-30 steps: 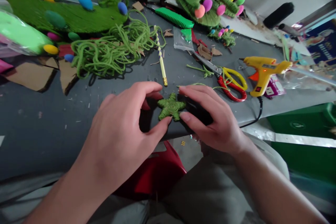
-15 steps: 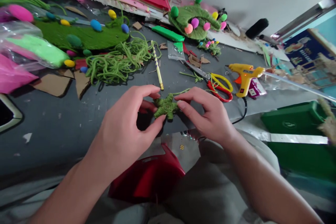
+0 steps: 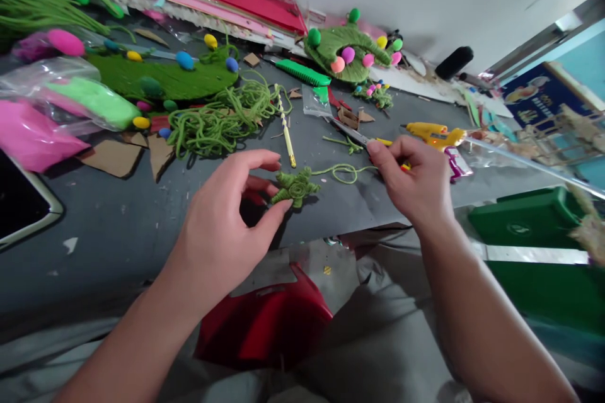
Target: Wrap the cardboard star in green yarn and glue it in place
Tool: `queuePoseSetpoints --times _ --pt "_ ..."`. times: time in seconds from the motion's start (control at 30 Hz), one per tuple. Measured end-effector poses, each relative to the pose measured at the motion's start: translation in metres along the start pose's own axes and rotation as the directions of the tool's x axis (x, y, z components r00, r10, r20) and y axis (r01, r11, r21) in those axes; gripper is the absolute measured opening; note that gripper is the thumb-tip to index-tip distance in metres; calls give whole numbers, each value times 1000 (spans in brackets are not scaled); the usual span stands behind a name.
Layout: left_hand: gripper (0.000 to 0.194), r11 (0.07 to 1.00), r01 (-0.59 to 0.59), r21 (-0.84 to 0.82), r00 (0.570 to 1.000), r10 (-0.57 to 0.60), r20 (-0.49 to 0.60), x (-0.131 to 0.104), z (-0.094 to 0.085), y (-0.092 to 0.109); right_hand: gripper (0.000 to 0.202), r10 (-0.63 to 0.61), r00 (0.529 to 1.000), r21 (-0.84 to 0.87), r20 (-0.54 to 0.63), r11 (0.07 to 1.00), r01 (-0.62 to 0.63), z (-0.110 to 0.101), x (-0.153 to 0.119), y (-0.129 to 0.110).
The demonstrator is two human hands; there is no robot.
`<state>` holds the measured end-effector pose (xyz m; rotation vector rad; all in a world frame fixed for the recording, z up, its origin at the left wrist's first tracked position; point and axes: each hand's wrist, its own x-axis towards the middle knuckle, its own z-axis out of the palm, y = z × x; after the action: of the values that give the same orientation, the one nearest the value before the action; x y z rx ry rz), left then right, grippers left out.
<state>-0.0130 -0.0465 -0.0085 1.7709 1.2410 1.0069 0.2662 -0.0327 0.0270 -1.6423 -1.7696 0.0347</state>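
My left hand (image 3: 236,204) pinches a small star wrapped in green yarn (image 3: 297,187) by its left side, thumb at the lower edge and fingers behind. From the star a loose yarn tail (image 3: 346,171) runs right in a small loop and passes under my right hand (image 3: 416,179). That hand is closed over the handles of a pair of scissors (image 3: 352,132). The blades still lie along the table, pointing up and left, and the red and yellow handles are mostly hidden by my fingers. Just above the star lies a pencil (image 3: 289,138) with a gold end.
A yellow glue gun (image 3: 433,133) lies right of my right hand. Beyond the left hand are a heap of green yarn (image 3: 222,116), cardboard scraps (image 3: 111,156) and a green pompom-dotted piece (image 3: 155,79). A green utility knife (image 3: 302,72) lies farther back, a tablet-like device (image 3: 28,201) far left.
My right hand has left the star and moved right, closing over the scissors' handles. The yarn tail now lies exposed in a loop. My left hand keeps its pinch on the star.
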Motion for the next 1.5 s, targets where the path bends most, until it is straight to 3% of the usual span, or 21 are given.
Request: queuePoseSetpoints --times 0.07,0.17,0.23,0.3,0.53,0.63,0.87,1.1,1.37,1.5 --pt "46 998 19 -55 1000 -19 6 0 -1 0 49 -94 994 -55 -62 994 90 -1 5 4" --pt "48 992 47 -116 999 -46 6 1 -2 -1 11 -212 972 96 100 974 203 2 4 -5" --pt "49 988 69 -138 998 -69 8 1 -2 -2 22 -223 943 309 247 941 141 7 0 -18" --pt "50 984 81 -159 997 -79 21 2 -3 -3 16 -212 911 447 353 894 34 13 -5 -31" --pt "51 979 69 -191 997 -61 46 2 -4 -3 16 -144 866 544 479 823 -164 26 -8 -44" --pt "48 968 86 -237 996 -80 36 4 -4 -2 19 -98 865 561 492 796 -229 26 -9 -44" --pt "49 939 172 -298 985 -154 83 6 -6 2 21 92 876 655 473 629 -419 31 -16 -54" --pt "40 936 208 -283 978 -190 89 8 -7 6 28 111 853 686 510 545 -481 37 -22 -65" --pt "34 953 188 -236 982 -178 63 9 -10 6 26 86 895 624 438 687 -372 34 -20 -61" --pt "36 952 187 -242 982 -179 55 8 -10 4 25 80 893 642 444 667 -379 32 -22 -55"
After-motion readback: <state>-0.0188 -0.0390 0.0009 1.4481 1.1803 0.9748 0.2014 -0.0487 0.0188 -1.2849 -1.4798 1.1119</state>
